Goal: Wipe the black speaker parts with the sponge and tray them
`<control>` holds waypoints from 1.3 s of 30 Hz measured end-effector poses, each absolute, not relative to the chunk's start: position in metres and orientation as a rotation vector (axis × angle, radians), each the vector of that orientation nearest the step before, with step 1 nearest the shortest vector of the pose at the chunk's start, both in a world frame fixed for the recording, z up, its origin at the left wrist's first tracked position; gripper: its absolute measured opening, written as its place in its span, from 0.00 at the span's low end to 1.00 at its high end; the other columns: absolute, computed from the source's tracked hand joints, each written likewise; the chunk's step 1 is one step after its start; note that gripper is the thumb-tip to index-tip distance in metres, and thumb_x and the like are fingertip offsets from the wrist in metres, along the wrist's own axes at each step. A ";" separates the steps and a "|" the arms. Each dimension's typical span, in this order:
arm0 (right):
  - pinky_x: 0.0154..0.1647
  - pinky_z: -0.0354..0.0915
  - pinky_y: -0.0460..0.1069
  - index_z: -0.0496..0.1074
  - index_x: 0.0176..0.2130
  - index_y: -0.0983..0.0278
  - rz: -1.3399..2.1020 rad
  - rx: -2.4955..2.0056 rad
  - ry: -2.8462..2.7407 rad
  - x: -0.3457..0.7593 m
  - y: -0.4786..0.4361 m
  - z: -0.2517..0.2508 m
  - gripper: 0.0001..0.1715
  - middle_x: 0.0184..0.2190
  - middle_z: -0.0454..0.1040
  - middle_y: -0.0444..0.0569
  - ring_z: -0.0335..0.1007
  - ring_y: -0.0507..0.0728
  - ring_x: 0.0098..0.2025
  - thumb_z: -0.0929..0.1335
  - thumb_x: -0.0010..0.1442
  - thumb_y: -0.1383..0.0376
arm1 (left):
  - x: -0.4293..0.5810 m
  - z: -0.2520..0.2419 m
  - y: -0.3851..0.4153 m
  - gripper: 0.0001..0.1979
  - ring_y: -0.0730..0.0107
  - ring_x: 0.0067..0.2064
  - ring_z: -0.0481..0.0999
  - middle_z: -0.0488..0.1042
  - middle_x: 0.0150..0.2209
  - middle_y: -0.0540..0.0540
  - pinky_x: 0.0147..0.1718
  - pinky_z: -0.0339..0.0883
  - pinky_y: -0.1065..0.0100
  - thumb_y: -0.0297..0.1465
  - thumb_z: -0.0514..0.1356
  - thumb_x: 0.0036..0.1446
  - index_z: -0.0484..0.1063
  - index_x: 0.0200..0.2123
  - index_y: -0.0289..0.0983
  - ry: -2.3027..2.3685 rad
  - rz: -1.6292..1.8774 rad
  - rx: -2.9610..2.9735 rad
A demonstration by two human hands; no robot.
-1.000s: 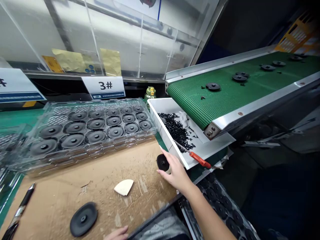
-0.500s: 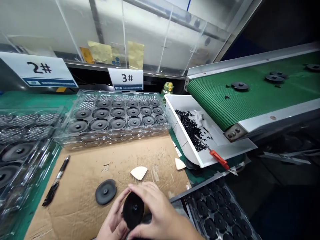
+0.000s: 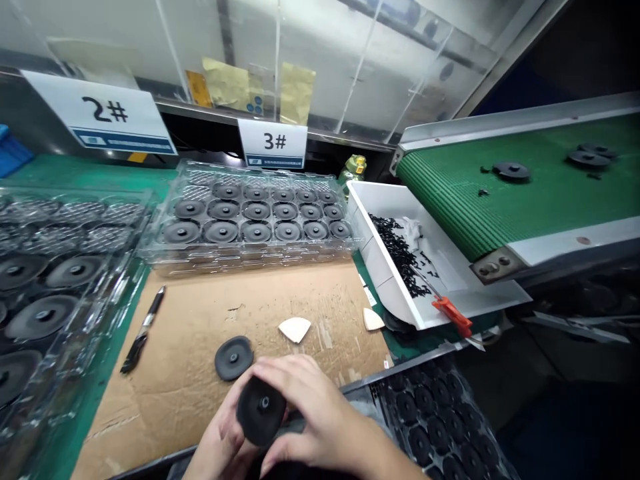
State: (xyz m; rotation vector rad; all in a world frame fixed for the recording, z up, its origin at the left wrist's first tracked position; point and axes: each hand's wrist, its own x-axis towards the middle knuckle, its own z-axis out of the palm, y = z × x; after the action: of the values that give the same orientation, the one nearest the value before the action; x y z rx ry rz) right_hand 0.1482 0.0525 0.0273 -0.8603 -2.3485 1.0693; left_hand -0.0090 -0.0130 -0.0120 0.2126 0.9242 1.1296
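Note:
Both my hands hold one round black rubber disc [image 3: 260,411] low in the middle of the view, over the near edge of a cardboard sheet [image 3: 210,313]. My right hand [image 3: 315,420] curls over the disc from the right and top. From below and the left, my left hand [image 3: 223,445] cups it. A second black disc [image 3: 233,357] lies flat on the cardboard just above and left of my hands. A white wedge-shaped piece [image 3: 295,329] lies beyond it.
Clear plastic trays [image 3: 250,220] filled with black discs stand behind the cardboard and at the left [image 3: 45,280]. A black pen [image 3: 143,330] lies at the cardboard's left edge. A white bin [image 3: 400,267] of small black bits with an orange-handled tool [image 3: 453,316] sits under a green conveyor [image 3: 520,193] carrying discs.
A second ago my right hand reached to a disc beside the white bin; it has since brought the disc to my left hand, and both now grip it. The view has swung left.

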 end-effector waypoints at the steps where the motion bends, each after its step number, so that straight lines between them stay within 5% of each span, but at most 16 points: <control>1: 0.58 0.56 0.53 0.52 0.60 0.54 1.042 -0.961 -2.329 0.150 0.056 0.023 0.41 0.57 0.60 0.48 0.57 0.58 0.57 0.69 0.52 0.52 | -0.011 -0.009 -0.013 0.35 0.47 0.53 0.67 0.68 0.54 0.42 0.47 0.66 0.56 0.47 0.64 0.41 0.61 0.53 0.45 0.898 1.144 0.163; 5: 0.44 0.67 0.55 0.63 0.54 0.59 0.835 -1.456 -2.090 0.161 0.079 -0.015 0.21 0.50 0.63 0.55 0.66 0.59 0.48 0.60 0.62 0.58 | -0.022 0.002 -0.012 0.36 0.50 0.53 0.69 0.69 0.53 0.42 0.51 0.62 0.56 0.43 0.65 0.42 0.57 0.55 0.47 0.798 1.222 -0.006; 9: 0.46 0.63 0.64 0.66 0.49 0.64 0.754 -1.533 -2.050 0.159 0.091 -0.056 0.18 0.52 0.58 0.61 0.62 0.67 0.51 0.61 0.60 0.62 | -0.030 0.008 -0.013 0.32 0.50 0.55 0.66 0.65 0.56 0.42 0.54 0.58 0.55 0.39 0.65 0.45 0.59 0.55 0.47 0.734 1.261 -0.025; 12: 0.48 0.62 0.60 0.66 0.49 0.63 0.755 -1.425 -2.107 0.153 0.085 -0.062 0.17 0.50 0.63 0.58 0.61 0.64 0.51 0.59 0.61 0.66 | -0.032 0.008 -0.014 0.29 0.53 0.55 0.67 0.64 0.57 0.42 0.55 0.57 0.56 0.39 0.63 0.48 0.61 0.53 0.47 0.724 1.283 -0.001; 16: 0.44 0.62 0.56 0.67 0.50 0.58 0.807 -1.273 -2.225 0.150 0.078 -0.045 0.18 0.38 0.73 0.49 0.67 0.59 0.41 0.59 0.60 0.68 | -0.032 0.010 -0.013 0.27 0.54 0.54 0.67 0.65 0.57 0.41 0.55 0.56 0.57 0.39 0.62 0.48 0.62 0.53 0.46 0.723 1.299 0.004; 20: 0.42 0.61 0.54 0.62 0.54 0.59 0.803 -1.277 -2.179 0.152 0.066 -0.034 0.21 0.42 0.72 0.50 0.67 0.57 0.39 0.59 0.62 0.67 | -0.031 0.009 -0.010 0.27 0.53 0.55 0.67 0.64 0.57 0.39 0.56 0.56 0.57 0.37 0.61 0.50 0.61 0.55 0.44 0.730 1.285 0.017; 25: 0.36 0.62 0.50 0.68 0.48 0.60 0.909 -1.222 -2.205 0.154 0.051 -0.028 0.16 0.36 0.75 0.47 0.69 0.56 0.35 0.62 0.60 0.68 | -0.026 0.006 -0.003 0.26 0.56 0.55 0.67 0.67 0.55 0.41 0.53 0.62 0.62 0.34 0.63 0.49 0.64 0.53 0.43 0.754 1.274 0.005; 30: 0.45 0.61 0.50 0.62 0.52 0.59 0.911 -1.172 -2.030 0.144 0.057 0.036 0.19 0.47 0.70 0.46 0.65 0.55 0.46 0.61 0.62 0.68 | -0.013 0.019 0.006 0.28 0.60 0.49 0.72 0.72 0.50 0.44 0.45 0.68 0.69 0.35 0.65 0.45 0.66 0.51 0.44 0.819 1.267 0.077; 39: 0.38 0.60 0.52 0.64 0.49 0.69 0.803 -0.824 -2.166 0.126 0.053 0.081 0.17 0.37 0.73 0.51 0.65 0.55 0.35 0.60 0.60 0.72 | -0.001 0.044 0.013 0.26 0.67 0.44 0.75 0.77 0.43 0.49 0.40 0.69 0.76 0.31 0.69 0.40 0.71 0.47 0.45 0.911 1.260 0.183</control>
State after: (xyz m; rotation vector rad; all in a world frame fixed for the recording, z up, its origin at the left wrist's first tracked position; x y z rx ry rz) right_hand 0.1264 0.0535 0.0811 -0.8241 -2.1662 0.8033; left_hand -0.0006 0.0131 0.0444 0.1827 0.9108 1.2597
